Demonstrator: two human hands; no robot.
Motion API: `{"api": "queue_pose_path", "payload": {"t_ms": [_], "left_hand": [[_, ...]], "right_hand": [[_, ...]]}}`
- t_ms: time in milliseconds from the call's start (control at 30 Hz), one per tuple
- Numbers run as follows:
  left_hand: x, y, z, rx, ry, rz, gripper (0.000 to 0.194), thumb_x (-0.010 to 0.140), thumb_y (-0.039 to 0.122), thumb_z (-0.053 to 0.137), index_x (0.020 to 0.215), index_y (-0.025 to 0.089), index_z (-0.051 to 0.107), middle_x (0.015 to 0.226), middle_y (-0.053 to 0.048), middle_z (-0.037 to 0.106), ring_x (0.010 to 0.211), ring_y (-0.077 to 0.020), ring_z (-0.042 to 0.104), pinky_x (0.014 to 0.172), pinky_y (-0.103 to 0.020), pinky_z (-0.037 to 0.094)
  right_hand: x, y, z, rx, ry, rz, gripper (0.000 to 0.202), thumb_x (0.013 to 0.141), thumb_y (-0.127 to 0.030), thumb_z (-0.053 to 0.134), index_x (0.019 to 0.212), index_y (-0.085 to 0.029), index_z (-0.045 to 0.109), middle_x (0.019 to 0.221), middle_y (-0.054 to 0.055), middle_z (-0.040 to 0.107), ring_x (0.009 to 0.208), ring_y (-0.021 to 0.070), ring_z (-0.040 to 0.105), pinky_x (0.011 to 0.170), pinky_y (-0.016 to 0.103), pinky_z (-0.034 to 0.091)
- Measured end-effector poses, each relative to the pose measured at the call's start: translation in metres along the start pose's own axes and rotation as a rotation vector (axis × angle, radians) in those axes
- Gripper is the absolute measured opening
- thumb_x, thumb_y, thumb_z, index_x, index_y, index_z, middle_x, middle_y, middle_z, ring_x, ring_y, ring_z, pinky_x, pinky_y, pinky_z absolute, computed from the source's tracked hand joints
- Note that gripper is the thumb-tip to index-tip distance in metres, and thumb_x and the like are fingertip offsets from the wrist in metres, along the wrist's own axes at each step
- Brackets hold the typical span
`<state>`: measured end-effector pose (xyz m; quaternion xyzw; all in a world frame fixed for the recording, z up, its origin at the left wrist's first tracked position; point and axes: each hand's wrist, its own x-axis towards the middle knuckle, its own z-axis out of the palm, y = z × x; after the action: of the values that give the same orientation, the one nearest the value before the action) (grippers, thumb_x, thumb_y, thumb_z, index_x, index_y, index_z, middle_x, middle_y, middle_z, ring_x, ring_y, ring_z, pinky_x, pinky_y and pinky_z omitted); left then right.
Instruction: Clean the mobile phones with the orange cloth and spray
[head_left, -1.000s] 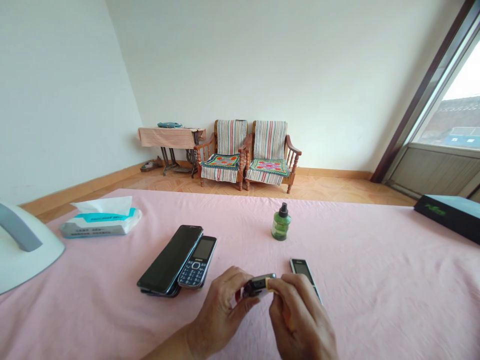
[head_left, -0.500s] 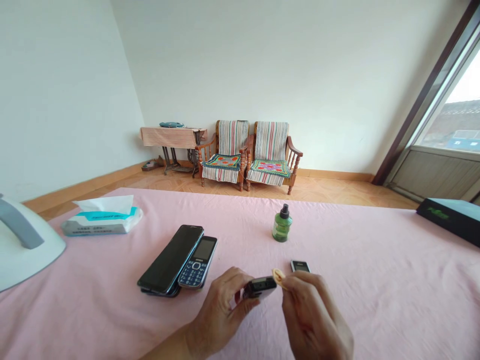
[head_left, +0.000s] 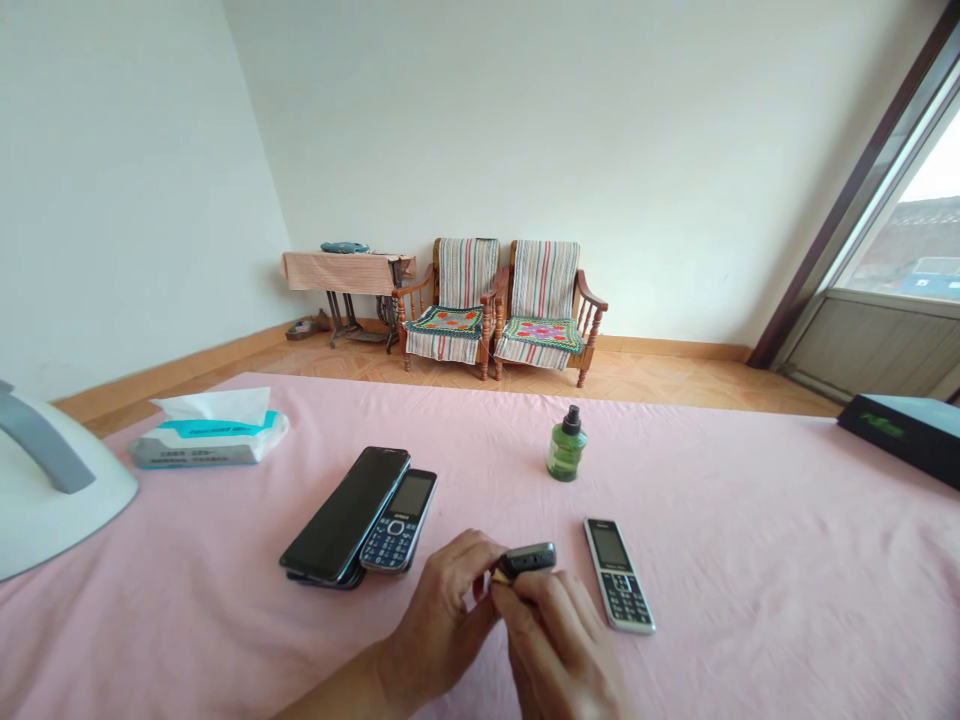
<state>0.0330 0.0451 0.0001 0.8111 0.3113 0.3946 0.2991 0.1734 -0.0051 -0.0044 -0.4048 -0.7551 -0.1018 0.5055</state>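
My left hand (head_left: 442, 620) grips a small dark phone (head_left: 529, 560) by its left end, above the pink cloth. Against the phone's near side, my right hand (head_left: 559, 640) pinches a small yellowish piece (head_left: 501, 577), mostly hidden by the fingers. A silver keypad phone (head_left: 619, 575) lies face up to the right of my hands. On the left, a blue keypad phone (head_left: 400, 522) rests beside a large black smartphone (head_left: 347, 515), each with something dark beneath it. The green bottle (head_left: 567, 448) with a black cap stands farther back.
A tissue pack (head_left: 210, 430) and a white iron (head_left: 56, 490) are at the left of the pink cloth (head_left: 750, 540). A black box (head_left: 904, 435) sits at the right edge. Two wooden chairs (head_left: 540, 330) and a cloth-covered table (head_left: 337, 272) stand by the wall.
My right hand has moved left with the yellowish piece, from the phone's right end to its near side. The silver phone is now fully uncovered. The held phone has tilted slightly.
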Motion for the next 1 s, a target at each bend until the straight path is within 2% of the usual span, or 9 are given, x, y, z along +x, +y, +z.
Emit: {"api": "queue_pose_path", "payload": {"t_ms": [100, 233, 300, 367, 467, 600, 733, 900, 1000], "left_hand": [[0.0, 0.0, -0.003, -0.021, -0.022, -0.012, 0.016, 0.09, 0.031, 0.054, 0.088, 0.017, 0.061, 0.078, -0.003, 0.057, 0.072, -0.0164, 0.052, 0.064, -0.024, 0.038], [-0.001, -0.005, -0.004, -0.075, 0.023, -0.129, 0.016, 0.084, 0.031, 0.063, 0.084, 0.016, 0.063, 0.075, -0.001, 0.056, 0.07, -0.0152, 0.052, 0.063, -0.023, 0.04], [0.0, -0.01, -0.003, -0.19, 0.038, -0.218, 0.018, 0.082, 0.033, 0.066, 0.083, 0.015, 0.063, 0.076, -0.002, 0.057, 0.072, -0.0153, 0.054, 0.066, -0.024, 0.042], [0.001, -0.015, -0.002, -0.368, 0.019, -0.304, 0.023, 0.082, 0.035, 0.066, 0.093, 0.015, 0.064, 0.083, -0.003, 0.061, 0.076, -0.0161, 0.055, 0.069, -0.025, 0.045], [0.003, -0.02, -0.001, -0.568, -0.019, -0.364, 0.028, 0.081, 0.035, 0.067, 0.1, 0.014, 0.064, 0.088, -0.005, 0.063, 0.076, -0.0158, 0.056, 0.067, -0.024, 0.046], [0.004, -0.018, -0.001, -0.63, -0.048, -0.371, 0.032, 0.08, 0.034, 0.069, 0.104, 0.014, 0.064, 0.091, -0.006, 0.065, 0.08, -0.0181, 0.058, 0.069, -0.027, 0.047], [0.004, -0.012, 0.0, -0.634, -0.081, -0.365, 0.042, 0.079, 0.035, 0.07, 0.116, 0.017, 0.061, 0.101, -0.008, 0.066, 0.094, -0.0235, 0.06, 0.082, -0.035, 0.048], [0.003, -0.01, 0.0, -0.558, -0.096, -0.307, 0.041, 0.08, 0.035, 0.069, 0.117, 0.019, 0.061, 0.103, -0.008, 0.067, 0.095, -0.0243, 0.06, 0.086, -0.038, 0.047], [0.002, -0.01, -0.001, -0.548, -0.105, -0.298, 0.041, 0.081, 0.033, 0.069, 0.119, 0.019, 0.061, 0.104, -0.008, 0.067, 0.097, -0.0246, 0.06, 0.088, -0.038, 0.046]], "right_hand": [[0.001, 0.003, -0.005, 0.024, 0.049, 0.046, 0.025, 0.086, -0.006, 0.046, 0.1, -0.018, 0.063, 0.079, 0.008, 0.06, 0.068, 0.0159, 0.057, 0.061, 0.028, 0.049], [0.008, 0.016, -0.019, 0.053, 0.156, 0.264, 0.02, 0.085, -0.009, 0.051, 0.098, -0.019, 0.063, 0.086, 0.007, 0.058, 0.075, 0.0138, 0.06, 0.064, 0.022, 0.05], [0.011, 0.024, -0.023, 0.066, 0.166, 0.354, 0.017, 0.086, -0.012, 0.051, 0.095, -0.019, 0.063, 0.089, 0.007, 0.058, 0.08, 0.0143, 0.062, 0.07, 0.023, 0.051], [0.011, 0.031, -0.024, 0.086, 0.134, 0.393, 0.016, 0.087, -0.014, 0.049, 0.093, -0.019, 0.063, 0.089, 0.006, 0.058, 0.083, 0.0148, 0.063, 0.073, 0.024, 0.051], [0.007, 0.038, -0.021, 0.103, 0.063, 0.401, 0.015, 0.087, -0.015, 0.049, 0.091, -0.019, 0.063, 0.087, 0.006, 0.058, 0.079, 0.0141, 0.063, 0.07, 0.023, 0.053], [0.003, 0.035, -0.016, 0.147, 0.032, 0.377, 0.017, 0.087, -0.013, 0.049, 0.093, -0.02, 0.063, 0.087, 0.006, 0.058, 0.076, 0.0134, 0.063, 0.066, 0.021, 0.054], [0.004, 0.027, -0.012, 0.225, 0.088, 0.356, 0.022, 0.087, -0.01, 0.048, 0.101, -0.019, 0.061, 0.088, 0.006, 0.057, 0.079, 0.0142, 0.062, 0.067, 0.023, 0.054], [0.005, 0.022, -0.008, 0.243, 0.096, 0.244, 0.034, 0.086, -0.005, 0.048, 0.116, -0.019, 0.058, 0.091, 0.007, 0.056, 0.078, 0.0131, 0.062, 0.064, 0.022, 0.054], [0.004, 0.02, -0.007, 0.268, 0.088, 0.241, 0.039, 0.087, -0.004, 0.047, 0.12, -0.02, 0.057, 0.09, 0.006, 0.054, 0.075, 0.0113, 0.061, 0.062, 0.02, 0.053]]}}
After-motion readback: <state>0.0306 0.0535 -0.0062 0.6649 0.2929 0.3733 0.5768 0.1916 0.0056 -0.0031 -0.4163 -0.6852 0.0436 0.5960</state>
